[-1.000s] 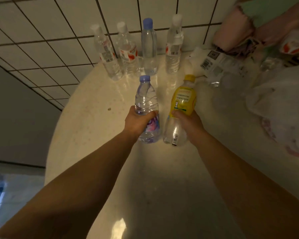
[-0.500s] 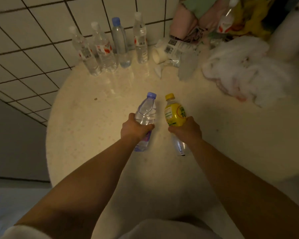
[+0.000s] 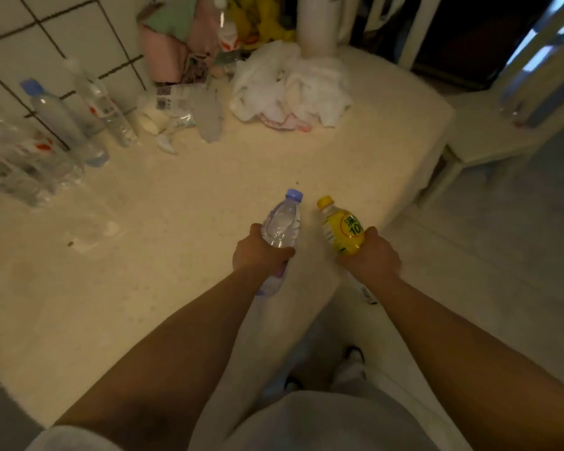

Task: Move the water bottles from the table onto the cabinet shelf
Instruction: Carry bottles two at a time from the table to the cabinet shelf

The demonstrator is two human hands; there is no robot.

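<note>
My left hand [image 3: 258, 255] grips a clear water bottle with a blue cap [image 3: 282, 222], lifted off the table and tilted away from me. My right hand [image 3: 372, 257] grips a bottle with a yellow label and yellow cap [image 3: 341, 227], also lifted and tilted. Both are held over the near right edge of the cream table [image 3: 144, 255]. Several more bottles stand at the table's left against the tiled wall: a blue-capped one [image 3: 59, 122], a clear one [image 3: 103, 105], and blurred red-labelled ones [image 3: 20, 161]. No cabinet shelf is in view.
A crumpled white cloth [image 3: 290, 89], plastic wrapping [image 3: 183, 115], a pink bag [image 3: 173, 43] and a white roll [image 3: 316, 21] crowd the table's far side. A white chair [image 3: 489, 125] stands to the right. My feet [image 3: 349, 366] are on the pale floor below.
Both bottles have been lifted off the table and carried toward me and to the right. My view has swung right, so the standing bottles have slid to the left edge and the chair has appeared.
</note>
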